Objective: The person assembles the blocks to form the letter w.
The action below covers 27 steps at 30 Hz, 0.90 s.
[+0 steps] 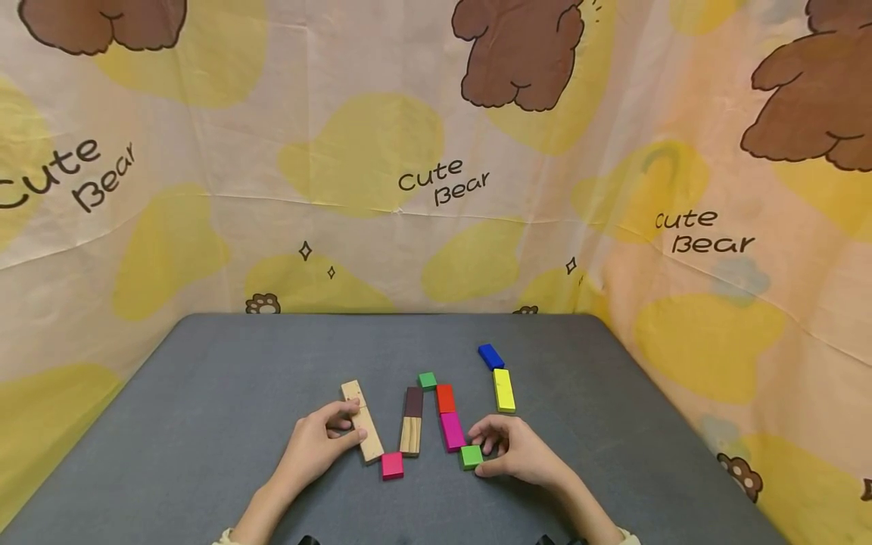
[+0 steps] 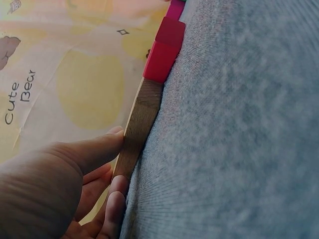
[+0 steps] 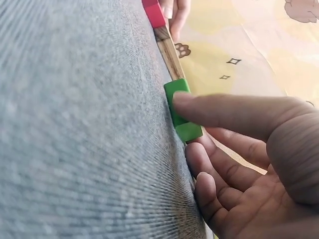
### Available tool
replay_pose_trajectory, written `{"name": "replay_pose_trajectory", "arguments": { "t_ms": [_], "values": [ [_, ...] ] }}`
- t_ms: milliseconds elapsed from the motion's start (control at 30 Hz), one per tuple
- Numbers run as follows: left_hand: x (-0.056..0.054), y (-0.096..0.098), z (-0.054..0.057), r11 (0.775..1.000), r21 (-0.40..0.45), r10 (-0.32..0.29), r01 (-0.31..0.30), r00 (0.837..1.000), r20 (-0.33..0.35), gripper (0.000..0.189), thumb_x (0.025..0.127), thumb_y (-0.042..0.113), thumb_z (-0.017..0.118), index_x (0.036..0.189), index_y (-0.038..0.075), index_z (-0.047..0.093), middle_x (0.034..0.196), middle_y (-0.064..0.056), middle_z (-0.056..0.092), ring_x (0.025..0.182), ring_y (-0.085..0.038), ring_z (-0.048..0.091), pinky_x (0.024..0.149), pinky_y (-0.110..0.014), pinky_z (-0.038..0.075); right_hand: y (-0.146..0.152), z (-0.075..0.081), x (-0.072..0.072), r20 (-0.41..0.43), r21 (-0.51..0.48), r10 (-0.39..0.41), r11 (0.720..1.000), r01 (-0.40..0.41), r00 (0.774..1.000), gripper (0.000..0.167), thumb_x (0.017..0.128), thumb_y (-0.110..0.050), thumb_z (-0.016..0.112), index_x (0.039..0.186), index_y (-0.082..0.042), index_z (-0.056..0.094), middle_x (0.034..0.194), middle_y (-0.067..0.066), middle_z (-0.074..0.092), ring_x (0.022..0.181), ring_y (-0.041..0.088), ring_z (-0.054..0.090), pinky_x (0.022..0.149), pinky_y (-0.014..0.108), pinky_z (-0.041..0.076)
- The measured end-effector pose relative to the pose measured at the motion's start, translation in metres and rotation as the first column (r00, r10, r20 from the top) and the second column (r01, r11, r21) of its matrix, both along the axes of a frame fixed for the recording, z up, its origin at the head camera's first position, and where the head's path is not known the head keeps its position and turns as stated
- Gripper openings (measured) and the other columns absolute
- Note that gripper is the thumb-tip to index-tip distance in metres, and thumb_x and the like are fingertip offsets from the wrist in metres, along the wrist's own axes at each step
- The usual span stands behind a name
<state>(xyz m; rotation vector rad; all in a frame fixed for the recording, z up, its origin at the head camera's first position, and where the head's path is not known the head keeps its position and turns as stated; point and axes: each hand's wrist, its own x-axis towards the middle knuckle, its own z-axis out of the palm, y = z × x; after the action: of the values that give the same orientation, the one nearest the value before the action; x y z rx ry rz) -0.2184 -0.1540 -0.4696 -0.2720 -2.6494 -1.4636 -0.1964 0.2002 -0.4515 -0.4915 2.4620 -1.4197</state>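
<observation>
Two pale wooden blocks [image 1: 367,436] lie end to end at the left of a zigzag row. My left hand [image 1: 320,440] touches their left side with thumb and index finger apart, the other fingers loosely bent. A pink-red block [image 1: 392,466] sits by their near end. To the right, my right hand [image 1: 515,450] pinches a light green block [image 1: 471,457], the thumb against its near side in the right wrist view. The green block stands at the near end of a magenta block [image 1: 453,432]. Some right fingertips are hidden behind the block in the head view.
Between the hands stand a striped wooden block [image 1: 411,437], a dark brown block [image 1: 413,402], a small green block [image 1: 427,381] and a red block [image 1: 445,398]. Farther right are a yellow block [image 1: 504,390] and a blue block [image 1: 491,356]. A printed cloth [image 1: 354,280] hangs behind the grey table [image 1: 259,363].
</observation>
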Motion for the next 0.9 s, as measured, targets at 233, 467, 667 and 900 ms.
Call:
{"name": "replay_pose_trajectory", "arguments": {
  "t_ms": [233,467,667,900],
  "values": [
    [-0.0006,-0.0001,-0.0017,1.0,0.001,0.0,0.0,1.0,-0.002,0.039,0.08,0.023,0.085,0.115,0.013,0.072,0.115,-0.001,0.069,0.092,-0.012,0.064,0.074,-0.03,0.052,-0.0017,0.0004,0.0013,-0.002,0.012,-0.006,1.0,0.006,1.0,0.042,0.074,-0.014,0.088,0.111,-0.009,0.068,0.099,0.002,0.065,0.084,0.024,0.057,0.065,0.027,0.047],
    [-0.0006,-0.0003,-0.0022,1.0,0.0,0.001,-0.001,1.0,-0.004,0.038,0.08,0.024,0.085,0.114,0.013,0.071,0.115,-0.001,0.069,0.093,-0.012,0.064,0.074,-0.03,0.052,-0.0014,0.0023,0.0009,0.003,-0.001,-0.007,1.0,0.007,1.0,0.039,0.076,-0.015,0.087,0.11,-0.009,0.068,0.099,0.004,0.065,0.084,0.025,0.057,0.065,0.028,0.048],
    [-0.0006,0.0001,-0.0016,1.0,-0.003,0.004,-0.004,1.0,-0.003,0.038,0.079,0.024,0.085,0.113,0.013,0.072,0.114,-0.001,0.069,0.092,-0.012,0.064,0.074,-0.03,0.052,-0.0005,0.0033,0.0011,-0.006,-0.004,-0.016,1.0,0.016,1.0,0.037,0.079,-0.018,0.085,0.11,-0.008,0.069,0.099,0.005,0.066,0.084,0.025,0.058,0.066,0.028,0.049],
    [-0.0008,0.0006,-0.0005,1.0,-0.005,0.007,-0.007,1.0,0.003,0.037,0.079,0.023,0.085,0.113,0.014,0.072,0.113,-0.001,0.069,0.092,-0.012,0.064,0.074,-0.03,0.052,0.0013,0.0045,0.0001,-0.016,-0.002,-0.022,1.0,0.022,1.0,0.036,0.081,-0.022,0.083,0.11,-0.007,0.069,0.099,0.004,0.067,0.082,0.025,0.059,0.066,0.029,0.049]
  ]
}}
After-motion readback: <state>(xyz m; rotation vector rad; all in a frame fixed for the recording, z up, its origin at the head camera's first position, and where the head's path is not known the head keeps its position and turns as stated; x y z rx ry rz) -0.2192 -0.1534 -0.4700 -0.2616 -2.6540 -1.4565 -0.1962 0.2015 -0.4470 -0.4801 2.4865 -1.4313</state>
